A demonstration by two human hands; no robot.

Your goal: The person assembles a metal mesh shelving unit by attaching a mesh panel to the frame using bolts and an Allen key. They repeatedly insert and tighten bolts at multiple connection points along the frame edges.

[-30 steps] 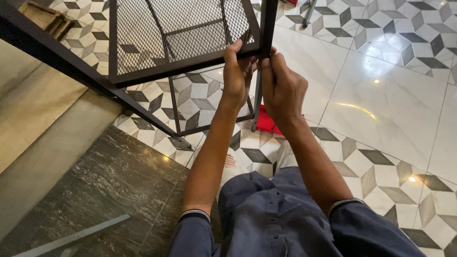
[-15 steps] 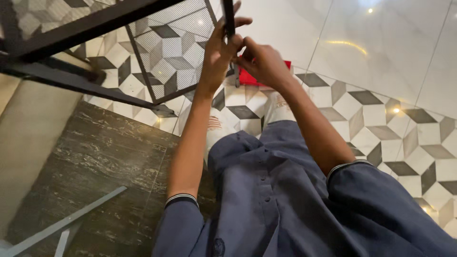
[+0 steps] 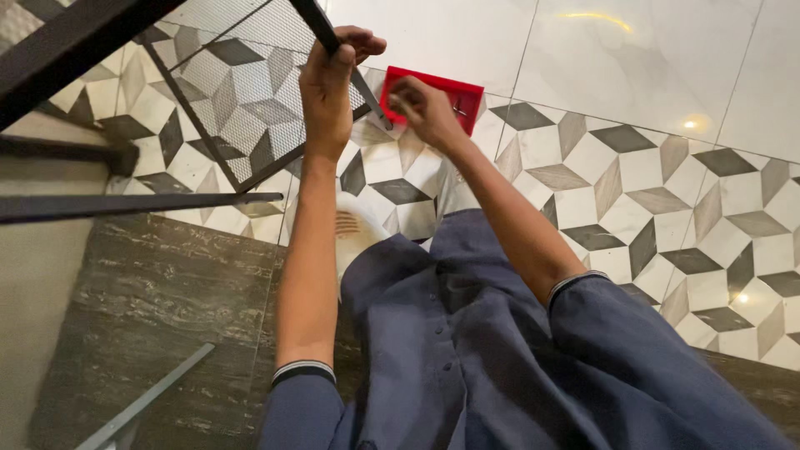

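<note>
**2 hands at a black metal frame above a patterned floor**

The left hand (image 3: 329, 83) is closed around a black bar of the metal frame (image 3: 321, 25), fingers wrapped over its top edge and the thumb side facing the camera. The bar runs down and to the right from the upper edge of the view, bordering a mesh panel (image 3: 229, 79) whose fine grid lets the tiles show through.

The right hand (image 3: 421, 104) sits just beside the lower end of that same bar, fingers curled and pinched together at the tip — whether it holds a small part there is too small to tell. Directly behind it lies a red tray (image 3: 454, 92) on the floor, shallow and rectangular, with small dark pieces inside.

Both forearms come out of blue sleeves with striped cuffs. More dark bars of the frame cross the left side — 1 thick, 1 thin. The floor (image 3: 650, 167) is tiled in grey, white and black cube shapes, meeting a dark stone slab (image 3: 158, 317) at lower left.
</note>
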